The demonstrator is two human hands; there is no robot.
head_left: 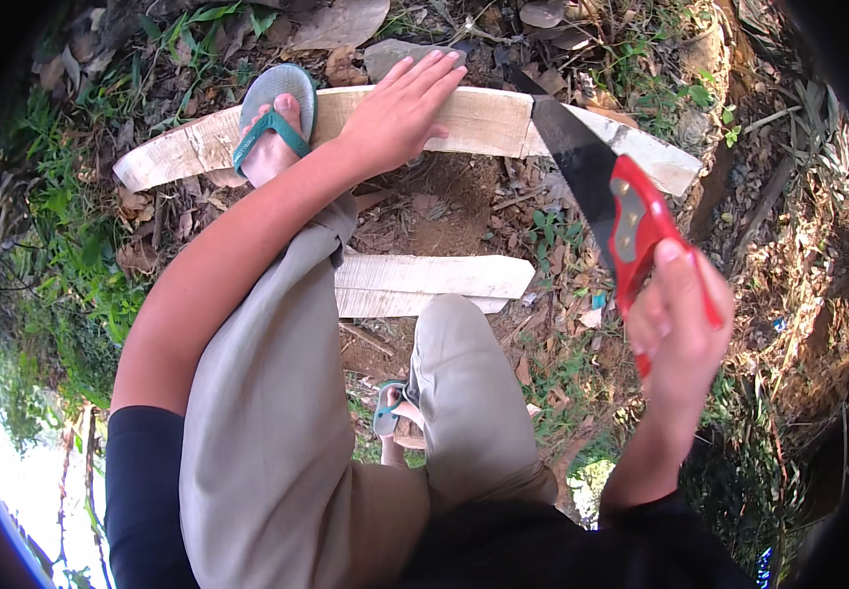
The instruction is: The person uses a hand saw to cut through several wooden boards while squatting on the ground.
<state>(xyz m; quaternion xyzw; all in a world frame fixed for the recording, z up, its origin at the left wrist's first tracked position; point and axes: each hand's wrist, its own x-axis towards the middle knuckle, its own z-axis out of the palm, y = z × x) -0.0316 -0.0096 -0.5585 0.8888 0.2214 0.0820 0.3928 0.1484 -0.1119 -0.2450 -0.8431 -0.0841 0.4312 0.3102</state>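
Note:
A long pale wooden plank (488, 120) lies crosswise ahead of me, bowed by the lens. My left hand (395, 113) rests flat on it, fingers stretched out together and holding nothing. My left foot, in a grey sandal (294, 90) with a green strap, presses on the plank left of that hand. In my right hand (682, 304) is the red handle of a handsaw (586, 162). Its dark blade slants away to the left across the plank, right of my left hand. A line crosses the wood just beside the blade. Whether the teeth have cut in, I cannot tell.
A second pale board (424, 280) lies nearer, partly under my knee (454, 329). A flat grey stone (410, 59) sits against the plank's far edge. Dry leaves, soil and green plants (71, 236) cover the ground. An earth bank (817, 304) rises at the right.

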